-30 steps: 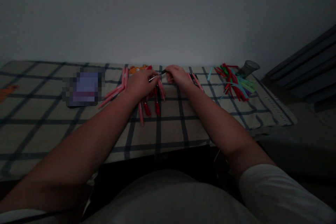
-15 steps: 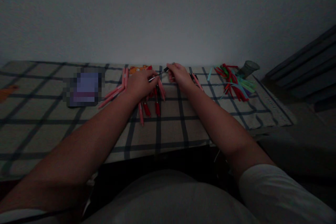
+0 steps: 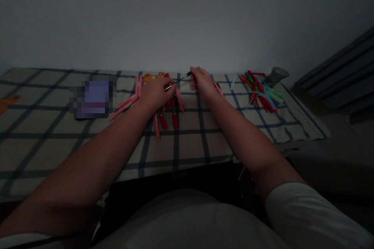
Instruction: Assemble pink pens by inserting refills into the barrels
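Observation:
My left hand (image 3: pixel 154 91) is closed, pinching a short silvery rod (image 3: pixel 169 86) between thumb and fingers. My right hand (image 3: pixel 202 81) is closed on a slim pen-like piece (image 3: pixel 188 74), black with a thin silvery end. That thin end points toward the left fingertips; whether the two pieces touch, I cannot tell. Under and around my left hand lie several pink sticks (image 3: pixel 124 107) and some red-ended ones (image 3: pixel 175 120), partly hidden by it. An orange packet with a cartoon figure (image 3: pixel 152 77) shows just behind that hand. More pink sticks (image 3: pixel 219 89) lie beside my right wrist.
A checked cloth (image 3: pixel 189 134) covers the table, which stands against a plain wall. At right, red, green and blue strips (image 3: pixel 260 95) are heaped beside a tipped glass (image 3: pixel 279 74). A blurred-out phone-like object (image 3: pixel 96 99) lies at left. An orange item (image 3: pixel 8 103) sits at the far left.
My right hand has moved slightly up and to the right with the black piece, showing more of its thin end. The left hand has stayed in place.

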Motion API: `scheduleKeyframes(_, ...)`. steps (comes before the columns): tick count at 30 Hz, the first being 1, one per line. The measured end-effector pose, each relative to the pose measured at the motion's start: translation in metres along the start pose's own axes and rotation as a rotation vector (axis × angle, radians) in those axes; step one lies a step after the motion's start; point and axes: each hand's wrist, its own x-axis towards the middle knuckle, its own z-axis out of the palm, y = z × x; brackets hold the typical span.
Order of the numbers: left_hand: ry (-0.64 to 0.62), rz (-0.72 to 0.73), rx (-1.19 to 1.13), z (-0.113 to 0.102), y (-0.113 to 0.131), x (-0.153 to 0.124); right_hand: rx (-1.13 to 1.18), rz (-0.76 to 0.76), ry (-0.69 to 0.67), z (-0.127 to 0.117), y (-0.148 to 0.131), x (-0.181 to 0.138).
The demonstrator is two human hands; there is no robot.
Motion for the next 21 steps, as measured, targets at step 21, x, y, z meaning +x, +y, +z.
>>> scheduleKeyframes(21,-0.014,-0.013,0.011,-0.002,0.003,0.0,-0.018,-0.047,0.07,-0.004,-0.001,0.002)
